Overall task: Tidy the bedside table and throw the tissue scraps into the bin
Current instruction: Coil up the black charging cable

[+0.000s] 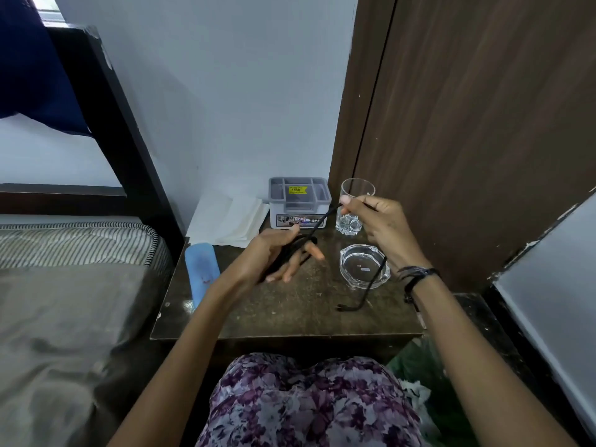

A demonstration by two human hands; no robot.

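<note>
Dark desk (290, 312) mid-frame, tissues (232, 217) at its back left corner. Left hand (274, 258) holds black cord (323, 220) wound round its fingers. Right hand (379, 221), upper right, pinches the cord's other stretch.

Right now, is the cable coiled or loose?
Partly loose: cable loops wrap the left hand, the right hand pinches the rest, its end trailing on the table.

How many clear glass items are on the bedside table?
2. A drinking glass stands back right beside the grey organiser box; a glass ashtray sits just in front of it. Others may be hidden.
</note>
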